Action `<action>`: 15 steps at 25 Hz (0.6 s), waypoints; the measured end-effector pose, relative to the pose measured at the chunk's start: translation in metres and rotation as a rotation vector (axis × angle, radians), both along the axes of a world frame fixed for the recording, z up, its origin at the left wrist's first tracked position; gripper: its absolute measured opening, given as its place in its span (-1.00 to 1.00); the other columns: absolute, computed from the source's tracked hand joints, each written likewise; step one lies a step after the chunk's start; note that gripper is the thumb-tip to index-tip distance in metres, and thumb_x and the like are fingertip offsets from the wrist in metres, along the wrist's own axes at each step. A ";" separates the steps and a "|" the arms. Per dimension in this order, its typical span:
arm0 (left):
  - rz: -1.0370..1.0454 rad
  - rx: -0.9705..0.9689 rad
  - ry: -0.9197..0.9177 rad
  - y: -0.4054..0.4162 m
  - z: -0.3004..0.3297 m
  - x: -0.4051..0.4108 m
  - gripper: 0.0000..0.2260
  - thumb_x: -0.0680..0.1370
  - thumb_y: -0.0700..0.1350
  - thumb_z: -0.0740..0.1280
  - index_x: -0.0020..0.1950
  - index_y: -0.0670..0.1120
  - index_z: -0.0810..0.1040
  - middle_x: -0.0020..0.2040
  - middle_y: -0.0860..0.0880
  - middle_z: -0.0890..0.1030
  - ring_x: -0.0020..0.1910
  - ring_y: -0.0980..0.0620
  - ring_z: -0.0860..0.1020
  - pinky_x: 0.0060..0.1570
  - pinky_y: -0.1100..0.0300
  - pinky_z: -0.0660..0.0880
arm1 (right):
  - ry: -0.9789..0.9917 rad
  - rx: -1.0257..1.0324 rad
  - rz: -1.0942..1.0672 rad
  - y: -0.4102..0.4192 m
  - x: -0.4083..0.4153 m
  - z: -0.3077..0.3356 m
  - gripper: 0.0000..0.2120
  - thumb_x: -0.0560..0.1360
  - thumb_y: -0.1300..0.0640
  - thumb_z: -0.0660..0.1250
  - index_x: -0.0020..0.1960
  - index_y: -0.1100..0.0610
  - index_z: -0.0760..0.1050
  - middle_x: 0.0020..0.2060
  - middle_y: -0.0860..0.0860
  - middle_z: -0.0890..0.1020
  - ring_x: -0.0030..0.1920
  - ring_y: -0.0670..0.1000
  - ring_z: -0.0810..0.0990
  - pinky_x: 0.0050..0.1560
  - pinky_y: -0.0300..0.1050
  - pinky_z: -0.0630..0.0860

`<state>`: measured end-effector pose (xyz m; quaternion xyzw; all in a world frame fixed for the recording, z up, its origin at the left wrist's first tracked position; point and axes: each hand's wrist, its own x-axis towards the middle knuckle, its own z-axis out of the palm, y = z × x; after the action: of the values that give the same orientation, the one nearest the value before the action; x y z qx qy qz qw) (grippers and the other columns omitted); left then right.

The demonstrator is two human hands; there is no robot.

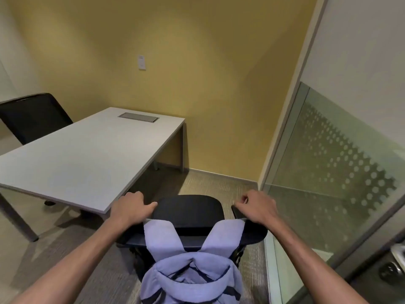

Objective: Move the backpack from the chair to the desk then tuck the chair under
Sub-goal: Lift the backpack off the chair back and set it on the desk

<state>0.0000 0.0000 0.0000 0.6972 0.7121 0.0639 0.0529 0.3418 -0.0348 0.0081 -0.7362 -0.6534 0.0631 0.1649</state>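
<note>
A black office chair (pixel 188 207) stands just in front of me, its seat facing away toward the yellow wall. A lavender backpack (pixel 192 279) hangs behind its backrest, both shoulder straps draped over the top edge. My left hand (pixel 131 208) is curled over the chair's left armrest, which it hides. My right hand (pixel 258 207) is closed on the right armrest, whose black tip shows beside the fingers. The white desk (pixel 87 150) lies to the left of the chair, its near right corner beside my left hand.
A second black chair (pixel 32 117) sits at the desk's far left side. A metal cable hatch (pixel 138 117) is set into the desk's far end. A frosted glass partition (pixel 328 150) runs close along the right. Carpeted floor lies between chair and wall.
</note>
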 end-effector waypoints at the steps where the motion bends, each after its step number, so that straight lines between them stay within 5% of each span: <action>1: 0.019 -0.064 0.021 0.000 -0.002 -0.002 -0.60 0.47 0.30 0.24 -0.16 -0.05 0.49 -0.08 -0.08 0.64 -0.08 -0.11 0.60 -0.06 0.06 0.53 | -0.026 -0.070 -0.012 -0.002 -0.001 -0.002 -0.70 0.38 -0.12 0.33 -0.39 0.07 0.46 -0.48 -0.07 0.50 -0.38 -0.01 0.47 -0.27 -0.14 0.39; 6: 0.061 -0.229 0.047 0.001 -0.011 -0.001 -0.58 0.39 0.36 0.26 -0.11 0.01 0.47 -0.01 -0.04 0.62 -0.02 -0.07 0.57 0.04 0.05 0.48 | -0.232 -0.242 -0.026 -0.005 -0.014 -0.004 -0.68 0.38 -0.19 0.31 -0.29 0.06 0.44 -0.35 -0.05 0.51 -0.28 0.04 0.48 -0.27 -0.13 0.31; 9: 0.094 -0.375 0.073 0.008 -0.011 0.001 -0.51 0.42 0.36 0.23 0.09 0.01 0.52 0.15 -0.07 0.60 0.15 -0.10 0.53 0.22 -0.04 0.37 | -0.334 -0.311 -0.073 -0.004 -0.021 0.002 -0.64 0.42 -0.26 0.27 -0.21 0.05 0.52 -0.29 -0.04 0.52 -0.21 0.04 0.50 -0.21 -0.13 0.33; 12: 0.092 -0.500 -0.055 0.013 -0.012 0.000 -0.58 0.48 0.19 0.28 0.18 -0.08 0.54 0.23 -0.12 0.58 0.21 -0.12 0.51 0.34 -0.09 0.31 | -0.383 -0.365 -0.121 -0.003 -0.029 0.000 -0.58 0.44 -0.29 0.23 -0.34 0.03 0.41 -0.35 -0.07 0.48 -0.22 0.00 0.51 -0.24 -0.16 0.33; 15: 0.092 -0.481 -0.190 0.012 -0.011 -0.002 -0.79 0.49 0.00 0.31 0.00 -0.11 0.54 0.12 -0.15 0.61 0.14 -0.12 0.54 0.34 -0.14 0.34 | -0.317 -0.416 -0.110 -0.002 -0.029 0.002 -0.61 0.46 -0.25 0.30 -0.36 0.01 0.36 -0.39 -0.09 0.44 -0.20 0.01 0.50 -0.18 -0.15 0.34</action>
<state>-0.0024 0.0125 -0.0111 0.6225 0.7295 -0.0399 0.2806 0.3126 -0.0364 0.0096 -0.7892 -0.6031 0.0710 -0.0911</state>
